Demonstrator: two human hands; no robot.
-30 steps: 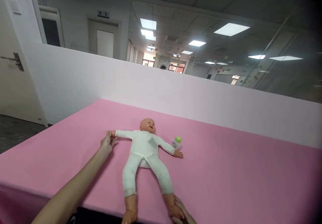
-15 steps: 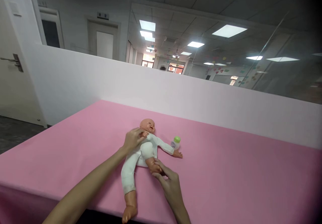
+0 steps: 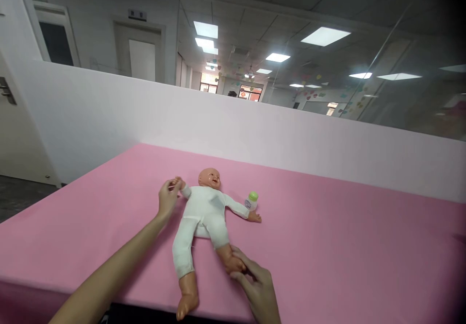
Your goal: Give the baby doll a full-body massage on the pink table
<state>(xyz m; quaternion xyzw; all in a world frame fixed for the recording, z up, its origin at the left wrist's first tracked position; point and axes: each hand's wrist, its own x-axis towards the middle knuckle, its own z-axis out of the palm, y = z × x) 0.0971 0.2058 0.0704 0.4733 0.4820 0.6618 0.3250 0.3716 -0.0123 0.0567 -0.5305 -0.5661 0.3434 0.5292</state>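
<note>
Doll (image 3: 206, 205) lies on its back on a pink surface (image 3: 327, 246). The left hand (image 3: 168, 199) pinches 1 doll hand (image 3: 179, 182); the right hand (image 3: 260, 285) grips 1 foot (image 3: 235, 264).

1. Baby doll (image 3: 201, 208): suit (image 3: 214, 230) plain white; head (image 3: 207, 177) peach; feet (image 3: 188, 302) deeper orange-tan.
2. Bottle (image 3: 252, 201): lime-green cap (image 3: 253, 196), whitish translucent body, dark print.
3. Bench (image 3: 327, 246): cover uniform pink.
4. Low wall (image 3: 255, 127): plain white.
5. Door (image 3: 18, 134): cream; handle (image 3: 8, 92) grey metallic.
6. Floor (image 3: 22, 193): dark grey.
</note>
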